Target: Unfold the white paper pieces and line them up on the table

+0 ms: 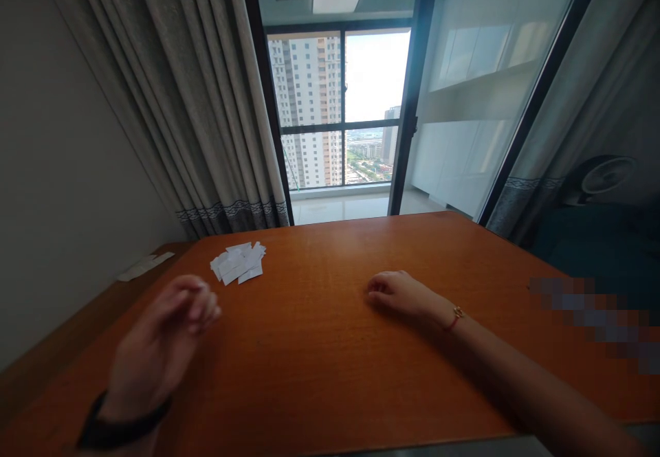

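In the head view, the pile of white paper slips (239,263) lies on the far left of the wooden table (309,347), just beyond the left hand (165,340) and well apart from the right hand (394,292). The left hand is loosely curled above the tabletop (a black band (124,422) circles its wrist). The right hand's fingers are bent inward; whether they enclose anything, I cannot tell.

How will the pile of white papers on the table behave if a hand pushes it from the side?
The white papers look thin and light, so they probably move easily. They overlap loosely at different angles, so the pile would likely spread, not slide as one block.
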Motion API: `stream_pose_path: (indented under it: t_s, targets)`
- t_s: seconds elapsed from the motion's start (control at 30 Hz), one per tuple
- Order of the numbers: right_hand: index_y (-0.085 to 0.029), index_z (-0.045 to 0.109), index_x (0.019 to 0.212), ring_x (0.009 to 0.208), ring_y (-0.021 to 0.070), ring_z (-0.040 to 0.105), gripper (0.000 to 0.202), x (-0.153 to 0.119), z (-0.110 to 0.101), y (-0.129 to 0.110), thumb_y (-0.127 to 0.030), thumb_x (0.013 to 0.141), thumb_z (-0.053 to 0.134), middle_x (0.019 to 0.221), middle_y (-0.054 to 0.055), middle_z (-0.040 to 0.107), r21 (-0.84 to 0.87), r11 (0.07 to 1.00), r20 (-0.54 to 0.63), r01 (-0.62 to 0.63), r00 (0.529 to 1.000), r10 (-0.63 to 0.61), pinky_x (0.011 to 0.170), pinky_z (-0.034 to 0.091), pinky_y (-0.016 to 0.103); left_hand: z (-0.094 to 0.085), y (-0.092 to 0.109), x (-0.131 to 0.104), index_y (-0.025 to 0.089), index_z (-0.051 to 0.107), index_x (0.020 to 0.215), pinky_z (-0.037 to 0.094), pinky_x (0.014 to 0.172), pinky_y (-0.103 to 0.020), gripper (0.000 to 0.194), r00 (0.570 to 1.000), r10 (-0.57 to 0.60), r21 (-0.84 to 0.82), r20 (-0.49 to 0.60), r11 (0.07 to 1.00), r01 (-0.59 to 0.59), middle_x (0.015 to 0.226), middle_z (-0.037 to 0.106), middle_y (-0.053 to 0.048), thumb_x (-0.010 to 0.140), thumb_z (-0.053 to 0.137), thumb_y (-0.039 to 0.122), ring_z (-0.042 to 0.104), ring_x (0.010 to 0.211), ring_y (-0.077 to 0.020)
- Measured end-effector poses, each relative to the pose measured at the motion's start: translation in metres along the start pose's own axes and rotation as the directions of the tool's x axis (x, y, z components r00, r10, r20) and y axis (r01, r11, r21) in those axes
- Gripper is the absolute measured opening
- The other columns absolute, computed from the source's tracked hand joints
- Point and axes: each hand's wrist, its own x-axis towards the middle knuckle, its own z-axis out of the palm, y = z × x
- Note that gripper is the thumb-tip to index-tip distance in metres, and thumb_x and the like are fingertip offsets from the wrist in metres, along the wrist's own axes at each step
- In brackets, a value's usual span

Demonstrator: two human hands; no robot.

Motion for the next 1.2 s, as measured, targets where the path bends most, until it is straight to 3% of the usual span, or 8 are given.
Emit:
stream_pose_path:
  t_s: [0.07,0.13,0.23,0.33,0.43,0.53,0.8,1.2]
  targets:
    - [-0.025,0.070,0.089,0.076,0.0197,0.063,0.019,0.006,0.005,0.004,-0.036,0.084,0.055,0.086,0.004,0.071,-0.021,1.000,-0.027,-0.014,1.000,0.013,0.070,0.044,0.031,0.012,-0.023,0.036,0.020,0.059,0.087,0.039,0.052,-0.025,0.022,0.971,-0.123,0.037,0.207,0.992,0.118,0.064,0.046,0.003,0.079,0.059,0.041,0.040,0.053,-0.0098]
    - [-0.023,0.069,0.088,0.078,0.0197,0.062,0.020,0.009,0.011,0.010,-0.035,0.086,0.053,0.086,0.004,0.070,-0.050,0.998,-0.084,-0.024,0.996,0.020,0.072,0.043,0.032,0.025,-0.055,0.067,0.017,0.058,0.090,0.036,0.052,-0.024,0.030,0.928,-0.212,0.250,0.305,0.958,0.137,0.068,0.052,0.002,0.077,0.060,0.044,0.041,0.052,-0.0092]
    - [-0.021,0.068,0.085,0.083,0.0203,0.060,0.020,0.007,0.022,0.018,-0.034,0.087,0.052,0.085,0.004,0.068,-0.097,0.995,-0.160,-0.028,0.987,0.013,0.078,0.041,0.034,0.041,-0.099,0.096,0.015,0.056,0.088,0.032,0.053,-0.024,0.035,0.902,-0.254,0.560,0.350,0.828,0.016,0.067,0.055,0.001,0.076,0.057,0.048,0.043,0.054,-0.0108]
    - [-0.021,0.068,0.083,0.083,0.0201,0.058,0.020,0.003,0.027,0.022,-0.034,0.088,0.052,0.083,0.004,0.067,-0.091,0.995,-0.176,-0.033,0.984,0.017,0.079,0.041,0.034,0.049,-0.120,0.100,0.016,0.058,0.085,0.034,0.059,-0.026,0.030,0.894,-0.148,0.698,0.424,0.681,-0.218,0.068,0.054,0.001,0.081,0.052,0.045,0.047,0.062,-0.0142]
    - [-0.021,0.068,0.083,0.083,0.0201,0.058,0.020,0.001,0.029,0.022,-0.034,0.087,0.053,0.085,0.004,0.066,-0.063,0.997,-0.191,-0.045,0.981,0.032,0.078,0.042,0.033,0.048,-0.121,0.089,0.017,0.060,0.086,0.033,0.060,-0.026,0.027,0.866,-0.071,0.741,0.495,0.555,-0.377,0.068,0.053,0.001,0.087,0.047,0.041,0.047,0.063,-0.0149]
    - [-0.022,0.068,0.083,0.084,0.0200,0.057,0.018,0.001,0.031,0.019,-0.033,0.087,0.055,0.087,0.004,0.066,-0.048,0.998,-0.217,-0.046,0.976,0.035,0.080,0.042,0.033,0.044,-0.117,0.080,0.019,0.060,0.085,0.033,0.059,-0.026,0.028,0.844,-0.054,0.743,0.533,0.507,-0.437,0.066,0.052,0.001,0.090,0.043,0.041,0.046,0.061,-0.0148]
    - [-0.023,0.068,0.083,0.086,0.0196,0.058,0.016,-0.001,0.030,0.016,-0.032,0.087,0.055,0.089,0.003,0.067,-0.044,0.999,-0.201,-0.028,0.979,0.019,0.081,0.042,0.032,0.040,-0.116,0.080,0.021,0.061,0.085,0.032,0.060,-0.027,0.025,0.854,-0.051,0.812,0.517,0.344,-0.471,0.069,0.058,0.000,0.091,0.043,0.036,0.051,0.064,-0.0158]
    - [-0.023,0.069,0.087,0.089,0.0209,0.059,0.019,-0.002,0.027,0.019,-0.036,0.086,0.054,0.092,0.004,0.067,-0.060,0.997,-0.182,-0.056,0.982,0.044,0.083,0.041,0.034,0.035,-0.117,0.084,0.022,0.061,0.086,0.034,0.061,-0.027,0.023,0.859,-0.058,0.834,0.509,0.281,-0.476,0.072,0.060,0.000,0.092,0.043,0.035,0.054,0.066,-0.0164]
